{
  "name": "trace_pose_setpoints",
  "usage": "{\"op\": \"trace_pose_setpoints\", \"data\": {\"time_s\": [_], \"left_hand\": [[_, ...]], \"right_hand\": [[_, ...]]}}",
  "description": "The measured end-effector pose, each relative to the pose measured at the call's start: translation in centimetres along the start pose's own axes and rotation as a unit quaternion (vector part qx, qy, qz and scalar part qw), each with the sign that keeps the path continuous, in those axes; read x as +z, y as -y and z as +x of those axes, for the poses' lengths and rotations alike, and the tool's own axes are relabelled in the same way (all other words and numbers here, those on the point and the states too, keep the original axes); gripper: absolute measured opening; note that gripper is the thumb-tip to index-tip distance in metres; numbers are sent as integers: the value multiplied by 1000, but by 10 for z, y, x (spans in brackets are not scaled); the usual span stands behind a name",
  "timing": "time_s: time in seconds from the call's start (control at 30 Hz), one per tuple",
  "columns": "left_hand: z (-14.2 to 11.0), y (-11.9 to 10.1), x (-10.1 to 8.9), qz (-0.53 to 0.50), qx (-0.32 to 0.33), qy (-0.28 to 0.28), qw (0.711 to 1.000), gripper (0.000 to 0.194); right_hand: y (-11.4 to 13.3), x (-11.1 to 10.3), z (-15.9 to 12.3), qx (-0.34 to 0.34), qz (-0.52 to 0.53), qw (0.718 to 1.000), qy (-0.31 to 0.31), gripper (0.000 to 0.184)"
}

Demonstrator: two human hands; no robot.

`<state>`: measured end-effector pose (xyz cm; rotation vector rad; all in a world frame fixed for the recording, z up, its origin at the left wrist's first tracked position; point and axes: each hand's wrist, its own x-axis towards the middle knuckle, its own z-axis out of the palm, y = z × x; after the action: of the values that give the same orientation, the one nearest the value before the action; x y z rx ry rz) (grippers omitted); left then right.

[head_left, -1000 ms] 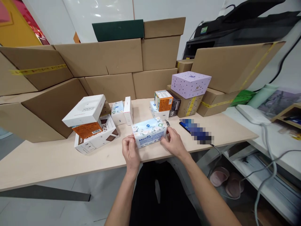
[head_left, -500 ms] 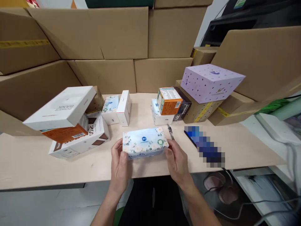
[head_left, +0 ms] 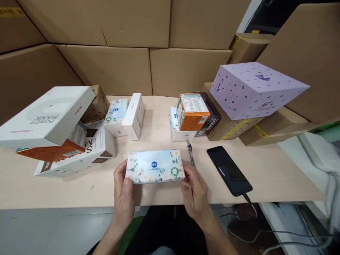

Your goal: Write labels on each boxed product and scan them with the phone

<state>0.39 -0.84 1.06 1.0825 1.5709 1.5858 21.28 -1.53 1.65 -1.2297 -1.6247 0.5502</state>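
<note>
A pale blue, flower-printed tissue pack (head_left: 156, 166) is held near the table's front edge, its broad printed face toward me. My left hand (head_left: 124, 194) grips its left end, thumb in front and fingers partly hidden behind. On the right end, my right hand (head_left: 195, 193) is closed with the thumb low and the fingers at the corner. Just beyond that hand lies a pen (head_left: 190, 152). To its right a black phone (head_left: 230, 171) rests on the table, with a cable plugged in.
At left, a white power bank box (head_left: 50, 117) tops an orange box (head_left: 53, 150) and a larger white box (head_left: 102, 145). Behind stand another tissue pack (head_left: 117, 115) and a slim white box (head_left: 134, 117). At right are an orange box (head_left: 192, 113) and a lilac box (head_left: 255, 92). Cardboard (head_left: 111, 69) walls the back.
My view has tipped down and come closer to the table. The tissue pack has been tilted so its flowered broad face shows more and its lettered side is hidden. Both hands stay on its ends.
</note>
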Motion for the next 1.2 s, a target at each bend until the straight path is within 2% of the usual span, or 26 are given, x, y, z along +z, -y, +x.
{"op": "trace_pose_setpoints", "data": {"time_s": [0.13, 0.3, 0.5, 0.67, 0.77, 0.97, 1.07, 1.13, 1.2], "left_hand": [[-1, -11, 0, 4, -7, 48, 999, 57], [-2, -17, -1, -3, 31, 84, 996, 54], [-4, -7, 0, -53, 55, 83, 994, 65], [-4, 3, -1, -87, 127, 82, 985, 62], [-4, 8, -4, -110, 159, 84, 978, 61], [-5, 14, -7, -97, 211, 95, 968, 74], [-4, 15, -7, -86, 227, 100, 965, 71], [-3, 15, -7, -67, 251, 100, 960, 69], [-2, 13, -7, -41, 275, 100, 955, 69]], "right_hand": [[-1, 1, 1, -13, 2, 1000, -16, 35], [1, 5, 2, -16, -23, 999, -39, 34], [2, 8, 3, -46, -44, 996, -60, 38], [-1, 8, 2, -78, -36, 993, -77, 40], [0, 7, 2, -89, -28, 992, -82, 35], [5, 9, 1, -109, -10, 990, -87, 27], [3, 6, 4, -78, -25, 989, -122, 31], [-1, 0, 10, -21, -79, 982, -171, 33], [-5, -10, 18, 62, -170, 970, -165, 31]]}}
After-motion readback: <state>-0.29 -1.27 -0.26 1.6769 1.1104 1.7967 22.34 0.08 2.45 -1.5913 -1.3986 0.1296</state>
